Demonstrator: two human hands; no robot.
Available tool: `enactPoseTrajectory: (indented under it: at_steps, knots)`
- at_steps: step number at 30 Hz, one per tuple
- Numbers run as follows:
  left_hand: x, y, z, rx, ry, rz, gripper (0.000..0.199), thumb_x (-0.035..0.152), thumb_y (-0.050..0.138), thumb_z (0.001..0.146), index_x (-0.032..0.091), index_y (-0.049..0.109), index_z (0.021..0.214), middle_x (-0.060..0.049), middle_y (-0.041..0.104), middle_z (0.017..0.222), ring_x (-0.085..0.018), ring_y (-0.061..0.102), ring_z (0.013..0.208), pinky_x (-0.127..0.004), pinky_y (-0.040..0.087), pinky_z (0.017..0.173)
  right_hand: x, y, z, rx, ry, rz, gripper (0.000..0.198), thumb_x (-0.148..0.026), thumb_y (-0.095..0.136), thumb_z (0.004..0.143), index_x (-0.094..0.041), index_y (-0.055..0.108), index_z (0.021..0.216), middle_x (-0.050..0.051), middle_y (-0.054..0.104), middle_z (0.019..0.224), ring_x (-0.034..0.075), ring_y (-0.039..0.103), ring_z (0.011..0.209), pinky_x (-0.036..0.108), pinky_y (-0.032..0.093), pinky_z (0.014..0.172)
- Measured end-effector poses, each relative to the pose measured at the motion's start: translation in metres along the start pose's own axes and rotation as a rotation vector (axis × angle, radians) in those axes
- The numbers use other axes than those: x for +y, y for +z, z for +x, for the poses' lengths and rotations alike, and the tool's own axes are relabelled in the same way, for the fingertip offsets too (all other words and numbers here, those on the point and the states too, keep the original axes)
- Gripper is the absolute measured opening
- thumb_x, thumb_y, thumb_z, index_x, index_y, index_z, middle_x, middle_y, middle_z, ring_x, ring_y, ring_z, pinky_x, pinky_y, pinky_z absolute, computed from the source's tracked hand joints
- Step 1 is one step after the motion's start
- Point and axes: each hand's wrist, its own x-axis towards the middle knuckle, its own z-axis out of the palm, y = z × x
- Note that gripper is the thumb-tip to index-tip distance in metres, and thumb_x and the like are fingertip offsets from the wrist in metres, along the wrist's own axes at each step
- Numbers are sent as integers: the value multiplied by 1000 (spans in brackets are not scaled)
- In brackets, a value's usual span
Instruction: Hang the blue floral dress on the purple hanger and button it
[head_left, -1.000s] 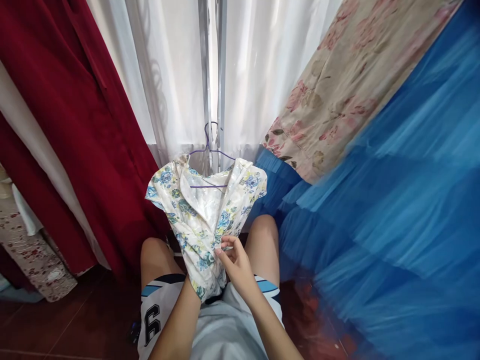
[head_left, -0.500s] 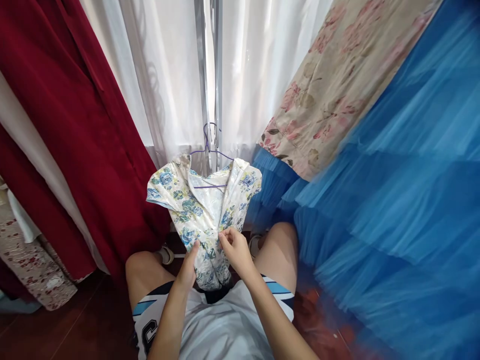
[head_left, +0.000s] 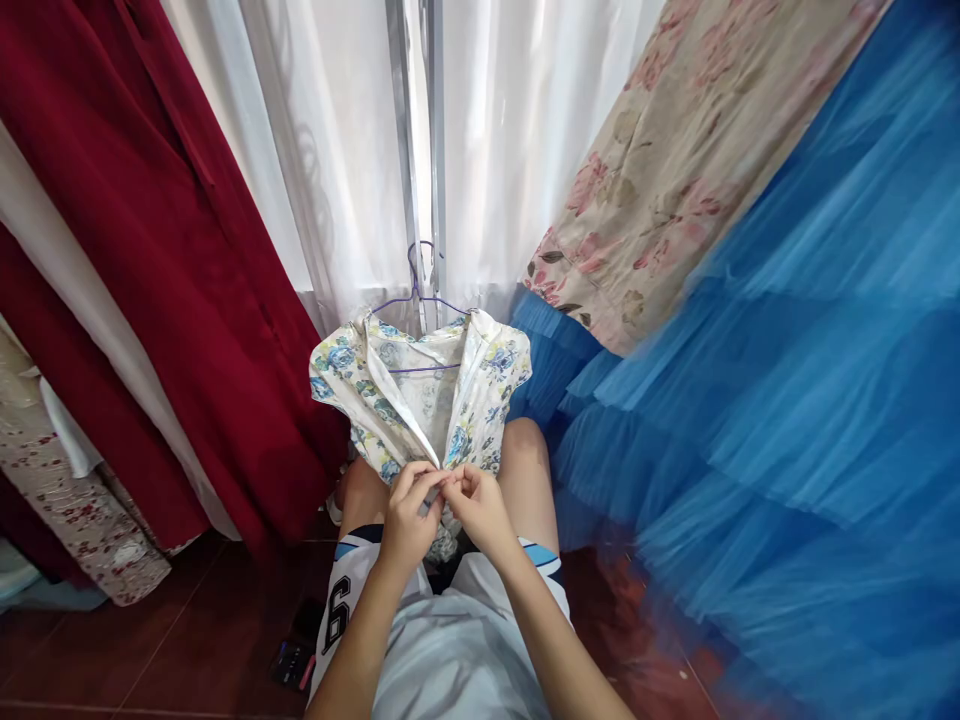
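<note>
A white floral dress (head_left: 382, 405) with blue flowers and cap sleeves hangs on a purple hanger (head_left: 412, 285) in front of me, its lower part reaching down between my legs. The front opening makes a deep V. At the bottom of that V my left hand (head_left: 411, 515) pinches the left edge of the dress. Right beside it, my right hand (head_left: 478, 508) pinches the fabric on the other edge, and the fingertips of both hands meet. Whatever small fastening lies between the fingers is hidden.
Dark red cloth (head_left: 202, 300) hangs at the left. White curtains (head_left: 510, 150) and a metal pole (head_left: 438, 150) stand behind the hanger. At the right hang a beige floral garment (head_left: 645, 200) and blue tulle (head_left: 750, 430). A dark device (head_left: 291, 662) lies on the tiled floor (head_left: 187, 640).
My left hand has moved up and right from the side of the dress to the front opening, beside my right hand. My knees have drawn closer together and the neckline has spread wider.
</note>
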Motion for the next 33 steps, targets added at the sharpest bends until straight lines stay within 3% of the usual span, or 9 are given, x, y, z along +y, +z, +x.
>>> enactPoseTrajectory:
  at_steps: [5,7,10,13,16,20,27,29,33]
  knots:
    - [5,3,19,21,-2,-147,19,12,57,91,21,72,95,-5,63,91,-16,64,88,-28,53,80,-7,-11,-5,-46,-64,-18,21,-36,64,84,-18,55,79,-4,50,57,11,44,51,24,32,50]
    - [7,1,24,66,12,-204,17,12,60,89,21,74,92,-5,66,91,-16,65,87,-28,53,79,-12,-23,-6,-89,-156,-75,21,-32,69,81,-19,58,93,2,62,79,15,57,69,26,43,62]
    - [17,2,30,119,-12,-286,15,14,63,88,22,76,90,-5,71,88,-18,67,85,-31,55,78,-18,-38,-4,-128,-273,-196,35,-28,74,76,-22,58,106,7,63,112,21,60,99,33,48,85]
    - [23,8,30,48,-88,-281,12,20,64,88,23,76,89,-6,72,89,-20,68,86,-34,55,80,-15,-38,3,-128,-294,-218,22,-27,66,81,-22,59,102,6,65,106,22,61,102,35,48,91]
    - [8,11,28,79,-206,-210,11,25,63,88,21,72,87,-6,70,90,-21,67,88,-34,54,84,3,-27,13,-103,-260,-200,25,-26,65,80,-22,59,105,6,65,109,22,61,102,36,48,90]
    - [-40,10,34,231,-364,-120,15,29,58,91,19,67,96,-7,69,96,-21,65,92,-34,52,86,34,-20,18,-87,-118,-134,26,-30,66,79,-20,59,102,6,65,105,20,62,92,33,49,82]
    - [-92,32,89,-257,-259,231,53,12,52,88,19,47,140,-15,57,135,-23,65,96,-35,50,85,49,-30,6,-221,16,-94,18,-34,62,85,-17,61,92,2,63,80,15,58,73,27,45,68]
    - [-92,36,95,-382,-298,397,45,12,51,89,16,52,134,-18,60,128,-26,65,97,-36,49,83,46,-32,5,-242,19,-95,18,-34,62,85,-17,62,91,1,63,79,14,58,72,26,45,67]
    - [-66,30,81,-503,-299,512,20,14,44,93,16,64,95,-14,66,99,-27,65,88,-34,45,77,48,-32,8,-188,1,-93,17,-31,62,84,-17,61,94,2,64,82,15,59,74,27,47,69]
